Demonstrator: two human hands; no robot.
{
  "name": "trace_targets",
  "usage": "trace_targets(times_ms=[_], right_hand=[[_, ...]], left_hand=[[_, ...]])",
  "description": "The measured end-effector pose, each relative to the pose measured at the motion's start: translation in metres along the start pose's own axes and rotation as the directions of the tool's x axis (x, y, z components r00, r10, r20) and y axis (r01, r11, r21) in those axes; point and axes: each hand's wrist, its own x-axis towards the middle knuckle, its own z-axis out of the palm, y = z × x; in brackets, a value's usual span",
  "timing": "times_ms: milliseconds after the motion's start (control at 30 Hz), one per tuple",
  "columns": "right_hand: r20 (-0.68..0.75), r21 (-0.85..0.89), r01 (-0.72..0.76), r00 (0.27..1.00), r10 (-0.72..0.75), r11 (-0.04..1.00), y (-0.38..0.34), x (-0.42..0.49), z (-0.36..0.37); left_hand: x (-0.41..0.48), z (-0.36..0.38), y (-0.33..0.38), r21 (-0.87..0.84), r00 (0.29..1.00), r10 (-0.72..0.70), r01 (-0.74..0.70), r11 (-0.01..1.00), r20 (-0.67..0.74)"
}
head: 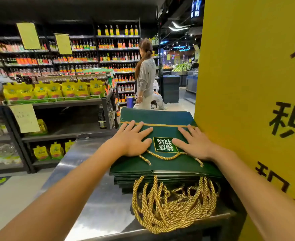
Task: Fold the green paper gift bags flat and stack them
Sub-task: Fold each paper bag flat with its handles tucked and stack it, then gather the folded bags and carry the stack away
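Left hand (131, 140) and right hand (195, 145) press flat, fingers spread, on the top green bag (169, 165); its label (165, 144) shows white characters upside down. The yellow board (247, 66) at right has black characters cut off.

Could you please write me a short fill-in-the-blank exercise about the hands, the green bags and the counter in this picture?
1. The left hand and the right hand press on the ____ bag of the stack.
2. The stack sits on a counter made of shiny ____.
3. The rope handles piled in front of the stack are ____ in colour.
4. The tall board right of the stack is ____.

Missing words: top; metal; gold; yellow.
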Motion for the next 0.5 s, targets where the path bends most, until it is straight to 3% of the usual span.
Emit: trace_targets(times_ms=[500], right_hand=[[0.008, -0.066, -0.017, 1.000, 0.017, 0.998, -0.003, 0.003, 0.005]], left_hand=[[0.003, 0.016, -0.003, -0.053, 0.999, -0.003, 0.001, 0.999, -0.037]])
